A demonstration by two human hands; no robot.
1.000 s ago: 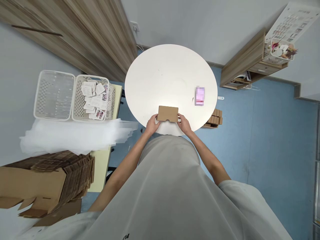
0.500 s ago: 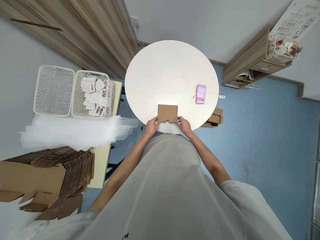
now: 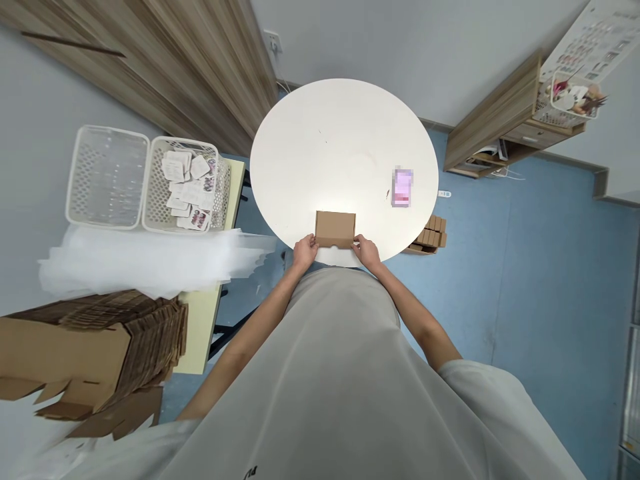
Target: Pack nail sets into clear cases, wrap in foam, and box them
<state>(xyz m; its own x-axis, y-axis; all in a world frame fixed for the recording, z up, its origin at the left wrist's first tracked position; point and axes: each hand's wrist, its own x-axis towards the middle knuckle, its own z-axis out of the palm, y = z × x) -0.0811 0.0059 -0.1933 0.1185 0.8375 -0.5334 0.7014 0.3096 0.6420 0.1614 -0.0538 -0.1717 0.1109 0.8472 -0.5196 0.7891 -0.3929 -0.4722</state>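
A small brown cardboard box (image 3: 335,227) lies at the near edge of the white round table (image 3: 335,140), its lid down over the top. My left hand (image 3: 305,252) grips the box's near left corner, fingers curled against its side. At the near right corner, my right hand (image 3: 367,252) holds the box the same way, thumb and fingers closed on the edge. The undersides of the fingers are partly hidden. To the right on the tabletop is a blurred pink and purple rectangle (image 3: 402,187).
Left, a pale yellow table (image 3: 197,333) bears a white basket (image 3: 220,193) of small packets, an open clear bin (image 3: 107,177), white sheets (image 3: 135,260) and stacked flat cardboard (image 3: 65,353). Small brown boxes (image 3: 433,233) sit low at right. A wooden cabinet (image 3: 495,120) stands behind.
The box's front flap has come down over its near side, and its front face now shows. Both hands have stayed at the near corners with only slight shifts.
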